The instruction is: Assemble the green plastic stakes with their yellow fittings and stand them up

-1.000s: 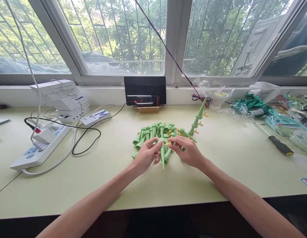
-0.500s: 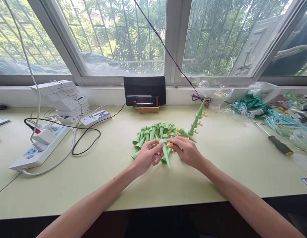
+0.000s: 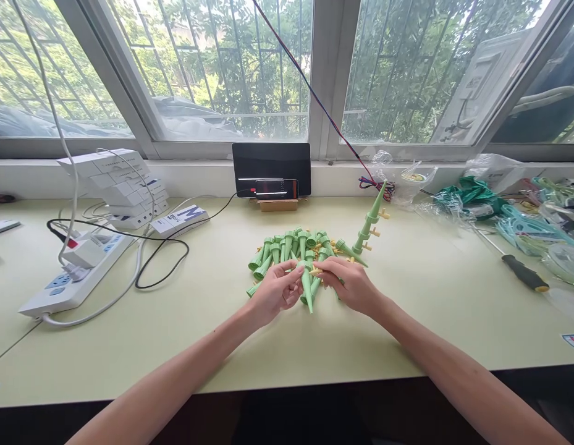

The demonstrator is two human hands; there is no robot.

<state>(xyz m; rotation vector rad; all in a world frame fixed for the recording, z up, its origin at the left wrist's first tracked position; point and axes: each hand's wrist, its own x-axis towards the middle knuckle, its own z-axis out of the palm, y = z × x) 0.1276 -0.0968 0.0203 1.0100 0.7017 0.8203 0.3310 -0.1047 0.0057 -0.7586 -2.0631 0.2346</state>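
A green plant watering spike [image 3: 307, 288] is held in front of the pile, its tip pointing down toward me. My left hand [image 3: 280, 289] pinches it near the collar from the left. On the right, my right hand [image 3: 346, 281] has its fingers closed on the small yellow valve [image 3: 316, 271] at the spike's side; the fingertips partly hide it. Just behind my hands lies a heap of similar green spikes [image 3: 287, 246], several with yellow valves. To the right of the heap stands a tilted stack of nested spikes [image 3: 367, 225], yellow valves sticking out along its right side.
A power strip [image 3: 68, 284] with plugs and cables lies left, near stacked white boxes [image 3: 110, 185]. A phone [image 3: 277, 189] leans against a dark tablet [image 3: 271, 161] at the back. A screwdriver [image 3: 525, 272] and plastic-wrapped green items [image 3: 472, 198] lie right.
The held spike's tip has swung slightly left. Both hands keep their grip in nearly the same place; the heap and the stack look the same.
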